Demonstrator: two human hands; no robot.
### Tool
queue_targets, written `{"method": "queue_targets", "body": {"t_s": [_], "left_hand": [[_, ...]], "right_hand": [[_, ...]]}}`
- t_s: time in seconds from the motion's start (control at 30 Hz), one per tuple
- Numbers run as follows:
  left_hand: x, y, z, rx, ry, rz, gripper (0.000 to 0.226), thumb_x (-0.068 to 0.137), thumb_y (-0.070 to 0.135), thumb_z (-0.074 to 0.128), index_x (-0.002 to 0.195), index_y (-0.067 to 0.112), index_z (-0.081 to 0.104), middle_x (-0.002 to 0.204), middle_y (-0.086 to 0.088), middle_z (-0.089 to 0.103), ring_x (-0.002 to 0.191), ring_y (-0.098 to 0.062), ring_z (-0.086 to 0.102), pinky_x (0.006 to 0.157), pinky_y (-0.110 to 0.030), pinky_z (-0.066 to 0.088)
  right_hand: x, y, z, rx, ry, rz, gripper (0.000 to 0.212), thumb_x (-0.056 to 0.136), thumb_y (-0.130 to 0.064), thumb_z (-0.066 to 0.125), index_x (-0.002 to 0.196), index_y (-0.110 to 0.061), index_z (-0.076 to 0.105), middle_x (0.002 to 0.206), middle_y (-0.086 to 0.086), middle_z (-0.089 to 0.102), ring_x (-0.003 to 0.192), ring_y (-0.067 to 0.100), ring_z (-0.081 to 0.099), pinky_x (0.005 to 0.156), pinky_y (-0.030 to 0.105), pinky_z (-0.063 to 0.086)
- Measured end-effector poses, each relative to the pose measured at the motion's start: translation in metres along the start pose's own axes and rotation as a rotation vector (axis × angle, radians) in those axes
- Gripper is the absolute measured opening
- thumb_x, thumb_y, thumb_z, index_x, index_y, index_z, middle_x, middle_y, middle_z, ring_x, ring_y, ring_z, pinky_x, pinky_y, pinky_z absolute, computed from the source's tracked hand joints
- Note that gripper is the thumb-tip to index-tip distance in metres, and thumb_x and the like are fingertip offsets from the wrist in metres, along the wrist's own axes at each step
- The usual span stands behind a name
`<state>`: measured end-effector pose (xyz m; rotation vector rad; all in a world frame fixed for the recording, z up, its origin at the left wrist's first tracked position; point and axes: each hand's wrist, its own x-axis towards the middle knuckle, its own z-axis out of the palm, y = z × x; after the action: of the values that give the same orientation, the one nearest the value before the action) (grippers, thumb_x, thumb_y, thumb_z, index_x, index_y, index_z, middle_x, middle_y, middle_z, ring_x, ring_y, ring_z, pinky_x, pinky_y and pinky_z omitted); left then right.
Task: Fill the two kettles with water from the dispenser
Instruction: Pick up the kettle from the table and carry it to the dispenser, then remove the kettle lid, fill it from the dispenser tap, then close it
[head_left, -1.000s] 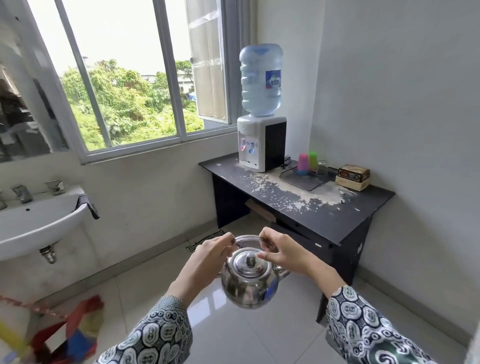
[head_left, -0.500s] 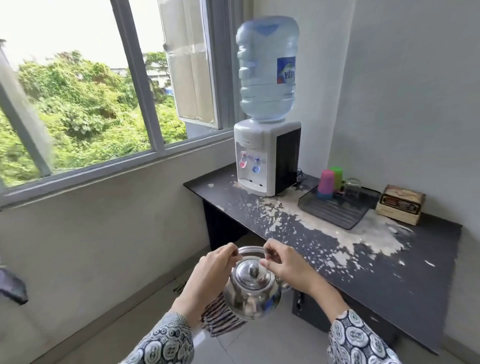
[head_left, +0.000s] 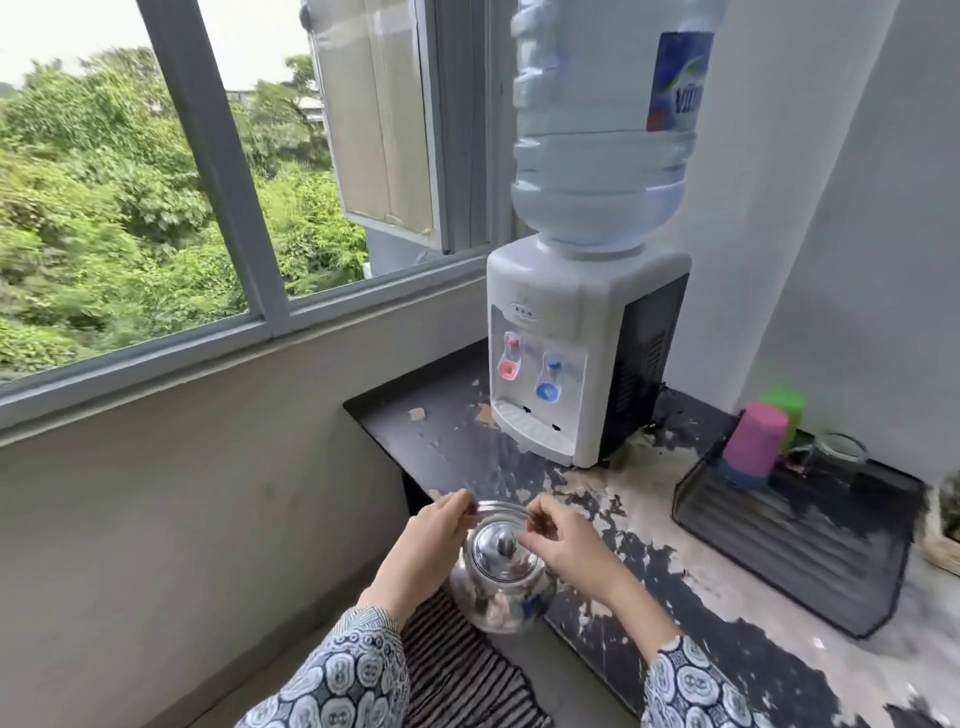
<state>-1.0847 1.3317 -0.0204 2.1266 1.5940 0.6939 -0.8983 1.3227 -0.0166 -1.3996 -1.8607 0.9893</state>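
Note:
A small shiny steel kettle (head_left: 501, 577) with its lid on hangs in the air at the near edge of the black table (head_left: 457, 441). Both hands grip its wire handle: my left hand (head_left: 426, 545) on the left end, my right hand (head_left: 566, 545) on the right end. The white water dispenser (head_left: 582, 338) stands on the table's far left corner, beyond the kettle, with a large blue bottle (head_left: 597, 130) on top. On its front are a red tap (head_left: 509, 364) and a blue tap (head_left: 549, 382) above a drip tray. Only one kettle is in view.
A black tray (head_left: 810, 551) on the table's right holds a pink cup (head_left: 753, 441), a green cup (head_left: 787, 405) and a glass (head_left: 836, 452). The tabletop paint is peeling. A striped mat (head_left: 457, 670) lies on the floor below. Window and wall stand to the left.
I have come much closer to the table and dispenser. The kettle, still held by both hands, now hangs at the table's edge. The sink has left the view.

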Motion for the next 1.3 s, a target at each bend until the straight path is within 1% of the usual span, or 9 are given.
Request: {"method": "queue_targets", "body": {"t_s": [0.13,0.27,0.4,0.6,0.7,0.87,1.07,1.17,1.3], "left_hand": [[0.069,-0.027,0.007,0.045,-0.032,-0.023,0.017,0.094,0.022,0.045,0.105,0.013,0.054,0.108,0.0,0.064,0.097,-0.021,0.06,0.076,-0.028,0.04],[0.128,-0.053,0.014,0.061,-0.077,-0.012,0.015,0.095,0.024,0.045,0.103,0.014,0.053,0.107,0.0,0.065,0.095,-0.023,0.061,0.078,-0.031,0.043],[0.175,-0.073,0.016,0.069,-0.133,0.025,0.013,0.096,0.02,0.044,0.1,0.012,0.053,0.104,-0.002,0.064,0.093,-0.022,0.059,0.074,-0.028,0.04],[0.228,-0.096,0.022,0.033,-0.192,0.092,0.014,0.096,0.022,0.044,0.1,0.012,0.052,0.102,-0.002,0.064,0.089,-0.023,0.06,0.076,-0.036,0.045],[0.246,-0.108,0.025,0.011,-0.221,0.118,0.013,0.095,0.021,0.045,0.102,0.014,0.054,0.102,-0.001,0.064,0.09,-0.024,0.06,0.078,-0.038,0.046],[0.261,-0.121,0.029,-0.086,-0.185,0.149,0.018,0.094,0.017,0.048,0.107,0.022,0.059,0.105,0.007,0.065,0.092,-0.014,0.062,0.078,-0.031,0.047],[0.25,-0.146,0.03,-0.146,-0.189,0.263,0.019,0.088,0.012,0.058,0.105,0.017,0.067,0.114,0.012,0.065,0.093,0.002,0.061,0.086,-0.02,0.05],[0.239,-0.159,0.034,-0.111,-0.21,0.347,0.015,0.084,0.008,0.064,0.096,0.015,0.07,0.122,0.012,0.061,0.111,-0.006,0.06,0.092,-0.018,0.048],[0.228,-0.167,0.04,-0.115,-0.119,0.422,0.015,0.082,0.004,0.065,0.09,0.014,0.072,0.123,0.002,0.062,0.116,-0.018,0.058,0.093,-0.024,0.049]], "right_hand": [[0.068,0.019,-0.002,0.056,0.02,0.051,0.018,0.086,-0.023,0.062,0.08,-0.014,0.048,0.071,-0.006,0.048,0.066,0.006,0.044,0.062,0.011,0.036],[0.124,0.035,-0.005,0.1,0.049,0.091,0.018,0.085,-0.023,0.064,0.087,-0.007,0.055,0.079,-0.001,0.053,0.075,0.012,0.049,0.074,0.026,0.04],[0.164,0.048,-0.004,0.123,0.106,0.153,0.02,0.085,-0.024,0.061,0.089,-0.005,0.056,0.079,-0.001,0.054,0.075,0.011,0.049,0.074,0.028,0.039],[0.209,0.067,-0.002,0.148,0.163,0.254,0.014,0.087,-0.025,0.057,0.087,-0.012,0.055,0.077,-0.007,0.05,0.069,0.002,0.046,0.063,0.007,0.036],[0.228,0.073,0.001,0.161,0.199,0.274,0.018,0.086,-0.024,0.059,0.07,-0.024,0.049,0.067,-0.011,0.049,0.058,-0.009,0.046,0.06,0.005,0.036],[0.239,0.075,0.006,0.168,0.248,0.261,0.017,0.087,-0.028,0.058,0.072,-0.024,0.051,0.068,-0.01,0.052,0.058,-0.006,0.047,0.061,0.008,0.038],[0.224,0.085,0.023,0.154,0.378,0.176,0.012,0.085,-0.012,0.062,0.076,-0.02,0.067,0.081,-0.002,0.063,0.082,0.004,0.059,0.082,0.019,0.045],[0.212,0.091,0.036,0.085,0.412,0.099,0.015,0.078,-0.004,0.068,0.075,-0.018,0.07,0.086,-0.005,0.063,0.093,0.003,0.061,0.086,0.022,0.048],[0.204,0.1,0.046,-0.05,0.47,-0.004,0.026,0.069,0.004,0.074,0.072,-0.021,0.07,0.092,-0.014,0.057,0.109,-0.001,0.056,0.094,0.011,0.041]]}}
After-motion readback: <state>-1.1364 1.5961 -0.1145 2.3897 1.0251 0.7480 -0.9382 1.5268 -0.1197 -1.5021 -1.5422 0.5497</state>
